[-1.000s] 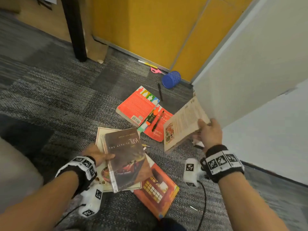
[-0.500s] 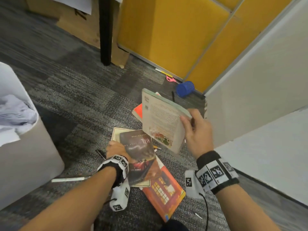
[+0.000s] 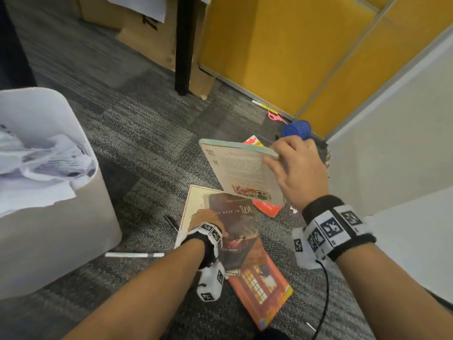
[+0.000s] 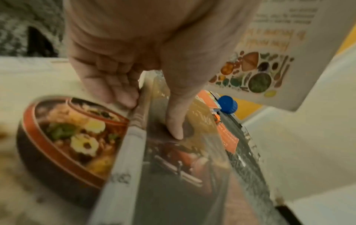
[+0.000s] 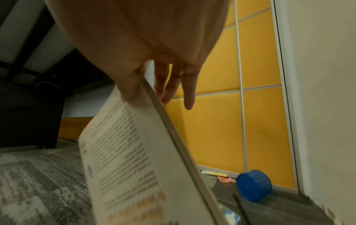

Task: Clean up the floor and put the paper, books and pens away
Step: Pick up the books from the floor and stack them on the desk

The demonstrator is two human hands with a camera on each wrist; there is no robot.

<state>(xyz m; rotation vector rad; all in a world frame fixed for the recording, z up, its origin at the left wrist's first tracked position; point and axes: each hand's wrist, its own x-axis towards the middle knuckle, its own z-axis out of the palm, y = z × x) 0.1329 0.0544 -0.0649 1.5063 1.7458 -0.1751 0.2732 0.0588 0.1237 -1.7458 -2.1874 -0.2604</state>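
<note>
Right hand [image 3: 297, 169] pinching pale cookbook [image 3: 242, 173] aloft, left hand [image 3: 204, 218] gripping dark novel [image 3: 235, 231] on near book pile.

My left hand [image 3: 205, 220] reached down, palm lowered, thumb laid flat and fingers [image 4: 115, 91] curled under in a pinch. My right hand [image 3: 297, 168] hung higher and further forward, thumb pressed against straighter fingers [image 5: 189, 91] in a pinch. Both forearms stretched forward, each wrist banded.

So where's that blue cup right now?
In the head view the blue cup lies on its side on the carpet at the far right, against the yellow wall, beside the pink scissors.
</note>
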